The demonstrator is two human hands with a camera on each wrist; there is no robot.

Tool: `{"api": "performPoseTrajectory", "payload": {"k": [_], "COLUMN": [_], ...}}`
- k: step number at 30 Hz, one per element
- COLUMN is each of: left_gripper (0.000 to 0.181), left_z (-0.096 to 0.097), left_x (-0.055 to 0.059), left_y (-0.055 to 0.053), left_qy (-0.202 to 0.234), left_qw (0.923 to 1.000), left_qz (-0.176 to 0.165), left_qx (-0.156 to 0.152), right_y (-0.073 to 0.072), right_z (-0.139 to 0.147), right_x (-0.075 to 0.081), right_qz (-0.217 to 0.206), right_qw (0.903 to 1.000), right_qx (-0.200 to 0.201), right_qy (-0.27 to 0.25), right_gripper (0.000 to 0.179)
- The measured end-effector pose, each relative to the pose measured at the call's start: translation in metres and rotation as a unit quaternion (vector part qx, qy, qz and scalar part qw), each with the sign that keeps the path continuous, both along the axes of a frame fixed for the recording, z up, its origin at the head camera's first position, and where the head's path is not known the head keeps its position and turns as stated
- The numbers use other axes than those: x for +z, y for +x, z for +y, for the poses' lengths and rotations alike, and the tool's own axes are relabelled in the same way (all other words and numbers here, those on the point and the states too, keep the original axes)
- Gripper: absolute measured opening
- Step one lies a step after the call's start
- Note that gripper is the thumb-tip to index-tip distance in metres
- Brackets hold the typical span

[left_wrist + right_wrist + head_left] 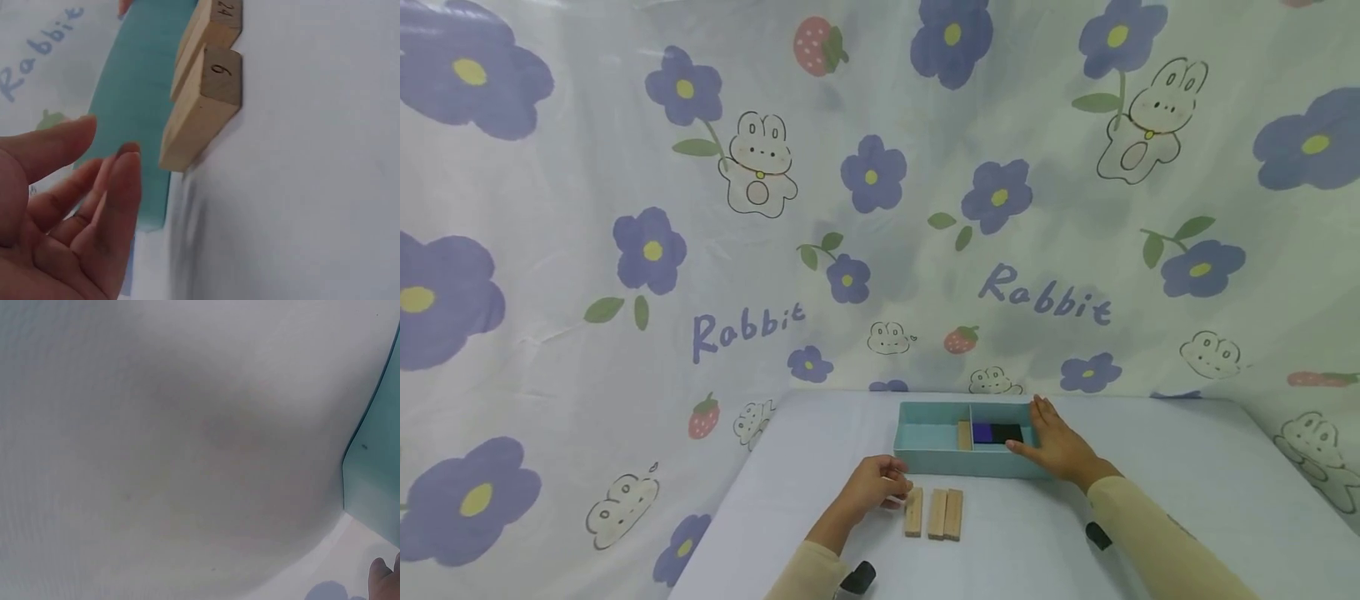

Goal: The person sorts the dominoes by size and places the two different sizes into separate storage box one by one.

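My left hand (874,485) is beside the leftmost of three wooden blocks (913,512) lying in front of a teal divided box (940,462). In the left wrist view its thumb and fingers are bent and apart, with nothing between them; the nearest block (220,78) shows a 6 on its end, and another block (225,12) shows 24. My right hand (1063,446) rests with straight fingers at the box's right end, thumb by the front rim. Inside the box, a wooden block (964,433) lies left of the divider, and a purple-and-black item (997,432) lies right of it.
A white table (820,433) carries the box and blocks. Behind it hangs a curtain (925,117) printed with flowers and rabbits. Pale sleeves (1157,533) cover both forearms, and a dark device (859,577) shows at the left wrist.
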State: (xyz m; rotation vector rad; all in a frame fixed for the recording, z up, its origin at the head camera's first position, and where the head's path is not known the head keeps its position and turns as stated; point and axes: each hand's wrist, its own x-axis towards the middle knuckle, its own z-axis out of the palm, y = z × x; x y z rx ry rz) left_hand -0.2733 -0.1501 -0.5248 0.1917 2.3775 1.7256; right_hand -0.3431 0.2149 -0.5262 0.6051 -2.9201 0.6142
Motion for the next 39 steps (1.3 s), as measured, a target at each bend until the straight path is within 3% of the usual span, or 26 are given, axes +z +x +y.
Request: {"api": "performPoseTrajectory", "payload": {"k": [11, 20, 28, 34, 39], "left_gripper": [0.038, 0.076, 0.064, 0.064, 0.066], "left_z": [-0.008, -0.014, -0.005, -0.003, -0.005], "left_x": [-0.009, -0.014, -0.010, -0.011, -0.016], "left_y": [0.015, 0.018, 0.019, 0.018, 0.016], "left_qy": [-0.064, -0.099, -0.145, -0.128, -0.109], "left_qw": [0.9977, 0.9936, 0.9878, 0.9903, 0.9910], "left_qz": [-0.013, -0.017, 0.001, 0.000, 0.012], "left_qx": [-0.020, -0.053, -0.055, -0.053, -0.077], "right_y": [0.001, 0.002, 0.002, 0.002, 0.000], "right_z": [-0.002, -0.007, -0.005, -0.004, -0.003], "right_x": [-0.001, -0.001, -0.001, -0.001, -0.004], "right_qz": [-0.001, -0.010, -0.006, 0.002, 0.012], "right_qw": [1.0000, 0.9999, 0.9999, 0.9998, 0.9997], "right_qx": [-0.007, -0.007, -0.014, -0.017, -0.019], "right_qy": [-0.005, -0.007, -0.002, -0.010, -0.006], "right_gripper": [0.108, 0.108, 0.107, 0.106, 0.107]}}
